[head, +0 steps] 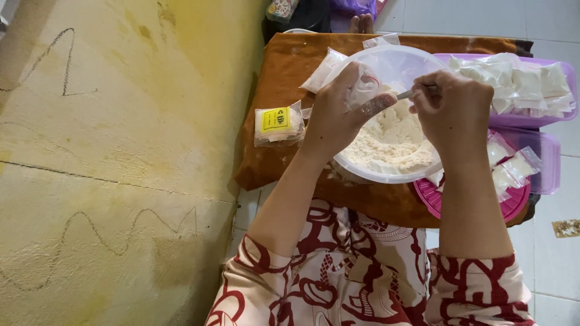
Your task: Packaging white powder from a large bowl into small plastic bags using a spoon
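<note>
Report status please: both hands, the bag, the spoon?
Left hand holds small clear bag over bowl of white powder. Right hand grips spoon at bag mouth. Nothing blocking.

I see my left hand (338,115) and right hand (452,108) bare, no rings or watch showing. My arms are uncovered to the elbows, where loose cream sleeves (266,284) with dark red swirling patterns begin, matching my garment.

I count 2 hands (338,111), 1 bowl (386,175) of flour, 1 spoon (405,94), and 1 small bag (364,86) in the left hand. At 9 o'clock of the bowl, 1 labelled packet (278,124). At 3 o'clock, 2 purple tubs (531,119), 1 pink lid (513,205). The filled packets are too heaped to count.
</note>
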